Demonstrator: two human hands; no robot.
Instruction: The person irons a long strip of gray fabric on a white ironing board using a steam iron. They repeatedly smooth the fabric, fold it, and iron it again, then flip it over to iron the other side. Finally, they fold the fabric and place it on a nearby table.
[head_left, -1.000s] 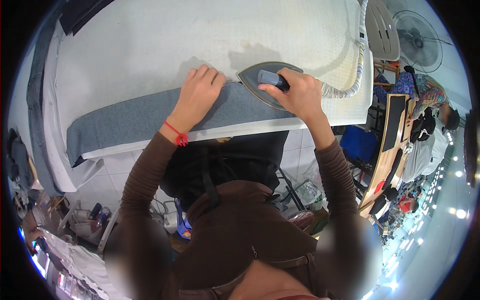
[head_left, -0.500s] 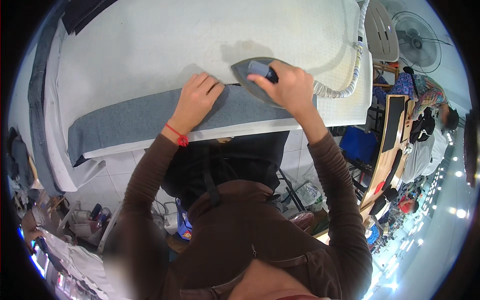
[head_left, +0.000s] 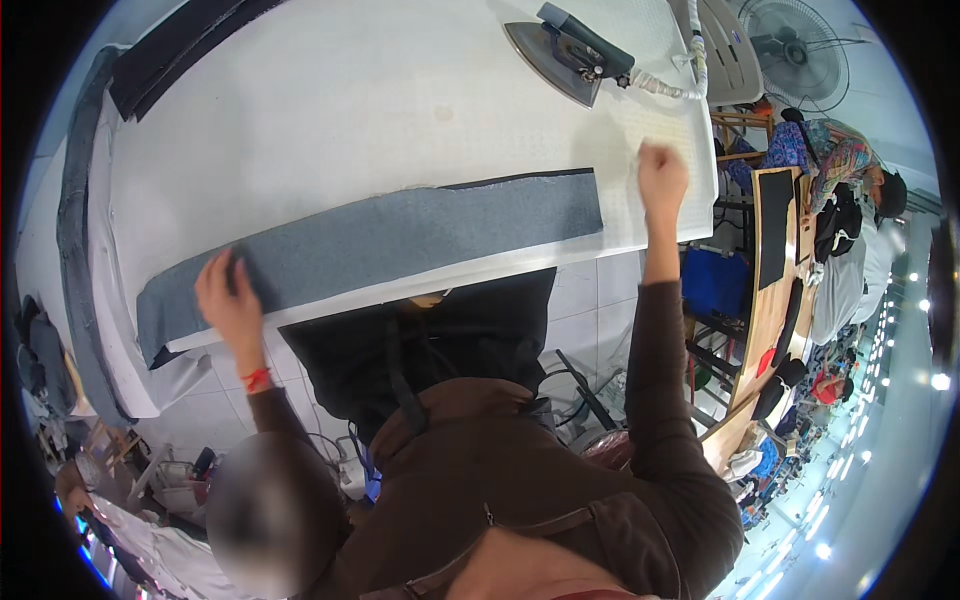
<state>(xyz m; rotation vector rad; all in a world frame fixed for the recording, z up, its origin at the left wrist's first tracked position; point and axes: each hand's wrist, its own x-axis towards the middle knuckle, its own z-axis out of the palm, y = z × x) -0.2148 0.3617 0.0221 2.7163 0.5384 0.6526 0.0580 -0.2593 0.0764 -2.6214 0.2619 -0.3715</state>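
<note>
A dark strip of cloth (head_left: pixel 72 230) hangs down the far left edge of the bench (head_left: pixel 330 110), which is wide, flat and covered in a white padded sheet with a fine bumpy weave. One long grey fabric strip (head_left: pixel 390 240) lies flat along the near edge of the bench, soft and a bit fuzzy, shaped like a long thin band with straight sides. The left hand (head_left: pixel 228 298) rests on the left end of this strip, fingers spread and pressed flat on the cloth, so its grip is wide and holds nothing. A red string (head_left: pixel 257 379) goes round that wrist. Both arms wear brown sleeves. At the right end of the strip the right hand (head_left: pixel 662 172) is up over the white cover, just past the strip and not touching it; its fingers look loosely curled with nothing in them. Further back on the bench stands one iron (head_left: pixel 568 52), pointed at the front, with a shiny metal bottom and a dark handle. A pale hose (head_left: pixel 668 88) runs from its back. On the far right stands one round fan (head_left: pixel 795 45), and wooden boards (head_left: pixel 775 260) lean below it.
</note>
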